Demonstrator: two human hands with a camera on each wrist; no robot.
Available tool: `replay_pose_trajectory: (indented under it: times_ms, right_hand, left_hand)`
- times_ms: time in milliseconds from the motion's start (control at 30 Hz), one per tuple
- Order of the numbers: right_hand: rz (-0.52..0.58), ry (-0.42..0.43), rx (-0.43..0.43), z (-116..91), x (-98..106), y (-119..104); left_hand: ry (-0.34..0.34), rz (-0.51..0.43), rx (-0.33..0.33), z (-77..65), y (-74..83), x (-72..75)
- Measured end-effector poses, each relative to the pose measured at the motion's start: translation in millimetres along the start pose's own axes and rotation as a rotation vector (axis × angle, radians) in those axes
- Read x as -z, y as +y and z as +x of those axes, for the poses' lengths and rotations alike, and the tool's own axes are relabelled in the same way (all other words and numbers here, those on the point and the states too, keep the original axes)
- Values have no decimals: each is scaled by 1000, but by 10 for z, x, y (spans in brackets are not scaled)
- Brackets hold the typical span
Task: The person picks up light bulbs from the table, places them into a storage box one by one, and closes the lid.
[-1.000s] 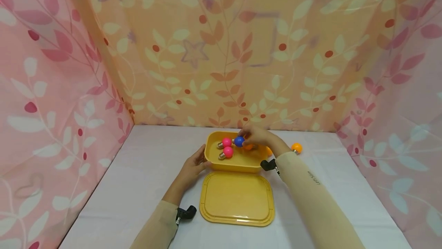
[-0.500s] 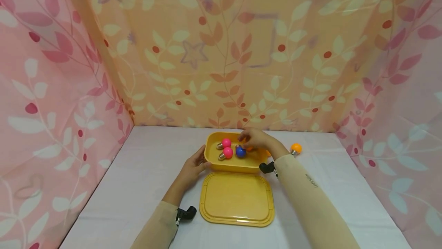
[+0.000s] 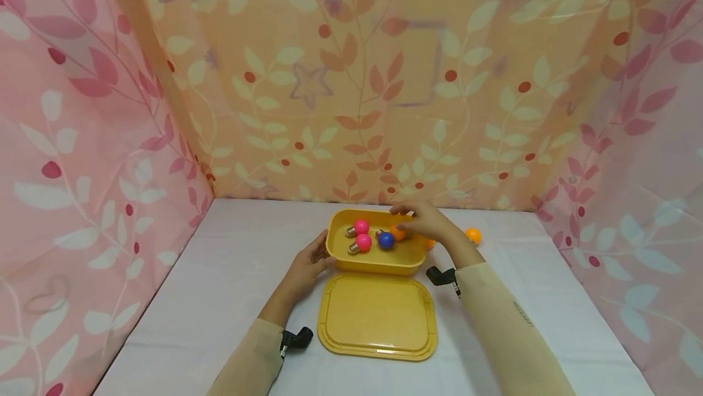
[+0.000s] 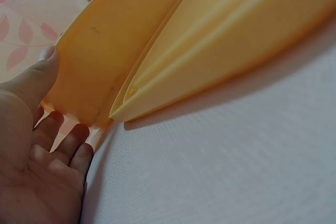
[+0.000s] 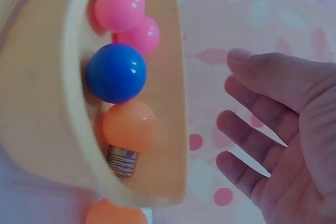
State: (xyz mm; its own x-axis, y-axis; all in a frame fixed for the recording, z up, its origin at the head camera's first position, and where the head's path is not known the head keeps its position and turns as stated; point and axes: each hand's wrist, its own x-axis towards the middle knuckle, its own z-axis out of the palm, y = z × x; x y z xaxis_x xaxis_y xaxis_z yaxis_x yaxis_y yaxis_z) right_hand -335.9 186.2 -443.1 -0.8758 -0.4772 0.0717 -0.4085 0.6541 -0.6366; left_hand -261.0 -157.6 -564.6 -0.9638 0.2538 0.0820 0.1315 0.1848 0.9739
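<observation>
Your right hand [image 3: 428,223] is shifting to the right, away from the blue bulb [image 3: 386,240], which is now lying loose in the yellow box [image 3: 379,268] instead of hanging in your fingers. That hand is hovering by the box's far right corner, its thumb and fingers standing wide apart with nothing between them. Your left hand [image 3: 307,265] is staying at the box's left end, its thumb and loosely bent fingers resting against the wall. Inside, two pink bulbs [image 3: 363,241] are lying close together on the left, the blue one is sitting to the right of them, and an orange bulb [image 3: 398,232] is lying just beside the blue, to its far right. Outside, a second orange bulb [image 3: 431,243] is peeking out, partly hidden, beside the box's right end, and a third orange bulb [image 3: 473,236] is lying farther right on the desk [image 3: 219,298]. Nearer you, the yellow lid [image 3: 376,316] is lying flat just beside the box.
</observation>
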Motion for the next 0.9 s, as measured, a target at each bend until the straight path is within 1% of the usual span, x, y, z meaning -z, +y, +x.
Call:
replay_pose_trajectory:
  times_ms: [133, 267, 367, 533, 767, 900]
  right_hand:
    - [24, 88, 17, -184, 38, -35]
    - [11, 155, 38, -337, 40, -21]
    - [14, 204, 34, -442, 23, 0]
    - [39, 254, 13, -578, -15, 37]
    - [14, 309, 38, -725, -62, 160]
    - [6, 340, 38, -815, -63, 217]
  left_hand:
    - [0, 1, -4, -1, 7, -11]
    - [10, 11, -3, -6, 7, -14]
    - [12, 14, 0, -12, 14, -15]
    - [19, 9, 2, -26, 23, -11]
    - [10, -4, -8, -19, 16, -14]
    - [0, -8, -9, -14, 3, -4]
